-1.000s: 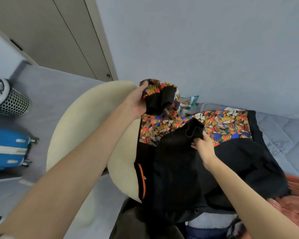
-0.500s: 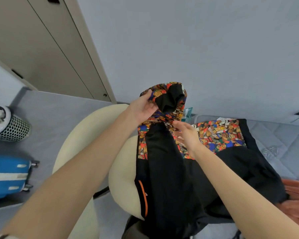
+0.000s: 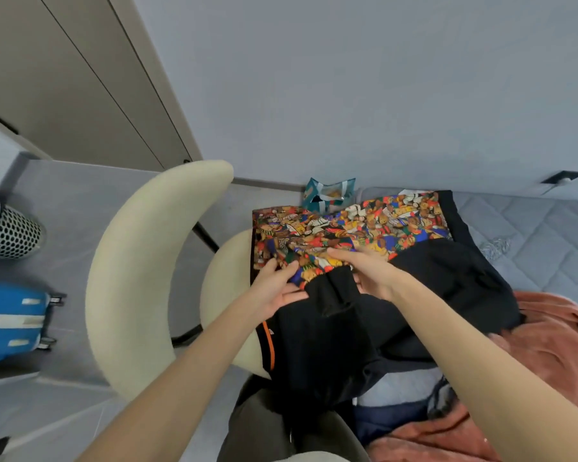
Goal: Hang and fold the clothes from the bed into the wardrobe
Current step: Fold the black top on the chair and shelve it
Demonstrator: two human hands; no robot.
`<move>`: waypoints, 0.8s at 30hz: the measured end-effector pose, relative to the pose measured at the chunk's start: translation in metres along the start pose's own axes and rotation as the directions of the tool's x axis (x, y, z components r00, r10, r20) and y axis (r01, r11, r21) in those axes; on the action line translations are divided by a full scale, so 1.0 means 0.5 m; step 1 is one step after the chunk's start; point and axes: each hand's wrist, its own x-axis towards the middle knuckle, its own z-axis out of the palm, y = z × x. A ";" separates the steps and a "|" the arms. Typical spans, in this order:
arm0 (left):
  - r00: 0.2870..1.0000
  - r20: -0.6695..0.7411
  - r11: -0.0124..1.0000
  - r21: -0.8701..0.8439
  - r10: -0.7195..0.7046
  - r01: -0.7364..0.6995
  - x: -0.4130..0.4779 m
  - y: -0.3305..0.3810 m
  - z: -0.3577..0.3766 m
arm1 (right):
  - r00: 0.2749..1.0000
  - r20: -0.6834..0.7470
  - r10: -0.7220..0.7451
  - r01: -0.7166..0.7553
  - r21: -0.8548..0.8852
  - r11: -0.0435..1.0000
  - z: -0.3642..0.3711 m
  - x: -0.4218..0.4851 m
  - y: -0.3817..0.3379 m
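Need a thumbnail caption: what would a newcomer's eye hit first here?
First, the black garment with its loud cartoon-print panel. It is spread mid-frame from the cream chair onto the bed. The left hand holds its folded sleeve and the right hand presses flat on it. Next come the chair's curved back, left of centre, and the bright blue suitcase at the left edge.
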 end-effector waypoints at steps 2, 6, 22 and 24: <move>0.998 -0.038 0.999 0.016 -0.045 0.045 0.002 -0.061 -0.009 | 0.998 -0.011 0.062 -0.062 -0.039 0.997 0.002 -0.008 0.056; 0.991 -0.084 0.993 0.050 -0.101 0.105 0.011 -0.163 -0.028 | 0.988 -0.014 0.151 -0.152 -0.118 0.981 -0.002 -0.011 0.166; 0.947 -0.263 0.862 0.419 -0.186 0.285 0.072 -0.427 -0.127 | 0.893 -0.422 -0.157 -0.176 -0.650 0.740 0.041 0.025 0.501; 0.956 -0.266 0.834 0.494 -0.125 0.246 0.076 -0.424 -0.144 | 0.865 -0.455 -0.212 -0.169 -0.661 0.731 0.049 0.027 0.501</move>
